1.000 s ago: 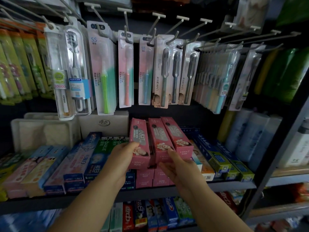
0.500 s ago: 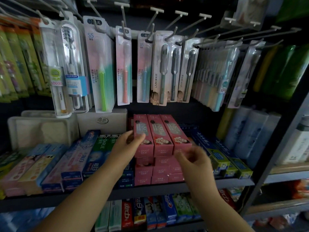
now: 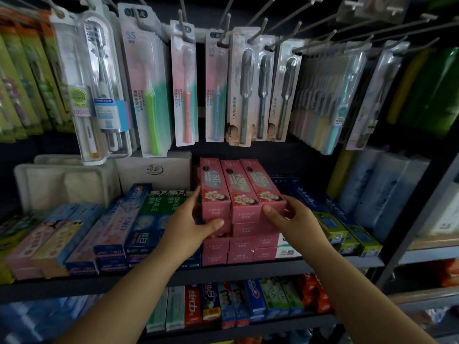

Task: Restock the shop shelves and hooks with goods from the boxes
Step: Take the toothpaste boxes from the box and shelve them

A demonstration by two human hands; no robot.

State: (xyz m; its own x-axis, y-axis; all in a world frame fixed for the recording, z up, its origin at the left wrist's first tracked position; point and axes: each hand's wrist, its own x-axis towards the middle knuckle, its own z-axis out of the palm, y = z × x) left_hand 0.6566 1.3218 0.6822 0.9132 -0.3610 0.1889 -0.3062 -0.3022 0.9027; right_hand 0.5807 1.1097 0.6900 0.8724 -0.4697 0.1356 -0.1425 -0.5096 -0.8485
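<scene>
Three pink toothpaste boxes (image 3: 236, 192) lie side by side as the top layer of a pink stack on the dark shelf (image 3: 248, 270). My left hand (image 3: 188, 227) presses against the left side of the leftmost box with straight fingers, its thumb lying across the box ends below. My right hand (image 3: 295, 222) wraps the front right corner of the rightmost box, thumb on its end face, fingers hidden behind its side.
Blue and green toothpaste boxes (image 3: 149, 219) lie left of the stack, with blue-green boxes (image 3: 342, 227) to its right. A white carton (image 3: 154, 170) stands behind. Toothbrush packs (image 3: 183, 90) hang on hooks just above. A lower shelf holds upright boxes (image 3: 223, 301). A grey upright (image 3: 417, 219) bounds the right.
The three pink boxes went from fanned and tilted to a straight row. My right hand came off them, then returned to the right corner. My left hand slid to the left side.
</scene>
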